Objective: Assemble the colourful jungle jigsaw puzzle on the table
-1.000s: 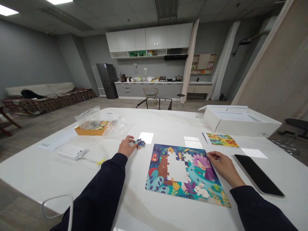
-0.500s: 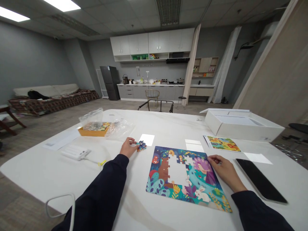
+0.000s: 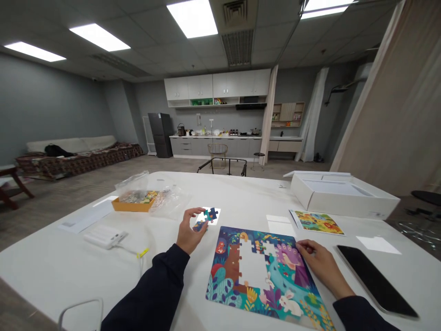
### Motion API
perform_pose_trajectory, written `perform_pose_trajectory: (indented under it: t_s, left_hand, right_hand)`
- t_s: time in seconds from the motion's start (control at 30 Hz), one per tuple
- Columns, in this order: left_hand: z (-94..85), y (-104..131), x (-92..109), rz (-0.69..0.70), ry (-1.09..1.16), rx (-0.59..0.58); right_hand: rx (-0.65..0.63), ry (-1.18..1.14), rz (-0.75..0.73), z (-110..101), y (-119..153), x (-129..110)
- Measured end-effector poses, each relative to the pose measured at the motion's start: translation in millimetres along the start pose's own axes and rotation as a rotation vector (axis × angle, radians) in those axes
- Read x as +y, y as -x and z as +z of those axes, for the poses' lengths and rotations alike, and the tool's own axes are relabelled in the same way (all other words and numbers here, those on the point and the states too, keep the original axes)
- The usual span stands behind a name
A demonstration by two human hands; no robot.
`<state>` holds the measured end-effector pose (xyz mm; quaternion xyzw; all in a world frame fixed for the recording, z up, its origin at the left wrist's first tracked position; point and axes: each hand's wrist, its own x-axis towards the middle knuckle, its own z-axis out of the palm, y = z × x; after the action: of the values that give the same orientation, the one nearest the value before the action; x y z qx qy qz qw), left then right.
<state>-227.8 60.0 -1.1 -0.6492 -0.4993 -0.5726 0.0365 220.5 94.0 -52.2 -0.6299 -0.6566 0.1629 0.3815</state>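
Observation:
My left hand (image 3: 190,230) has its thumb and fingers closed on a blue and teal jigsaw piece (image 3: 212,214), raised left of the puzzle. More blue and orange puzzle (image 3: 199,225) shows between thumb and palm; whether it is joined to the held piece I cannot tell. In front of me lies a jigsaw puzzle (image 3: 234,289) of forest animals, with a large gap in its middle and a smaller one at upper right. Fingers curled, my right hand (image 3: 315,257) pinches the puzzle's upper right edge.
Behind, an orange box (image 3: 131,206) of pieces stands by clear plastic wrapping (image 3: 168,202). A white power bank (image 3: 106,238) with a cable lies left. On the right are a picture card (image 3: 319,222), a black tablet (image 3: 375,278) and a white box (image 3: 347,193).
My left hand has turned and lifted the jigsaw piece slightly, so its face shows more. The right hand stays on the puzzle's edge. My view has tilted up.

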Motion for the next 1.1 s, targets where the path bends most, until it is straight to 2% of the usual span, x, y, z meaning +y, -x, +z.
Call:
perform_pose_trajectory:
  t_s: [0.27,0.47,0.57,0.7,0.8,0.87,0.97,1.1]
  left_hand:
    - [2.8,2,-3,0.001,0.010,-0.029]
    - [11.9,8,13,0.014,0.068,-0.166]
    - [32.4,11,35,0.075,0.150,-0.355]
    - [81.0,14,71,0.138,0.203,-0.670]
    - [118.8,16,90,0.047,0.184,-0.774]
    - [136.4,18,94,0.006,0.151,-0.817]
    - [147.2,22,93,0.047,0.073,-0.847]
    - [142.0,25,96,0.146,0.003,-0.872]
  right_hand:
    - [0.007,0.004,-0.014,2,0,4]
    - [0.011,-0.002,-0.024,4,1,3]
    - [0.025,-0.007,-0.021,4,3,-1]
    - [0.032,-0.014,-0.027,4,5,-4]
    - [0.050,-0.013,-0.029,4,6,-5]
    - [0.051,-0.018,-0.031,4,6,-4]
    - [0.046,-0.019,-0.035,4,5,-4]
    - [0.044,-0.022,-0.043,4,5,-5]
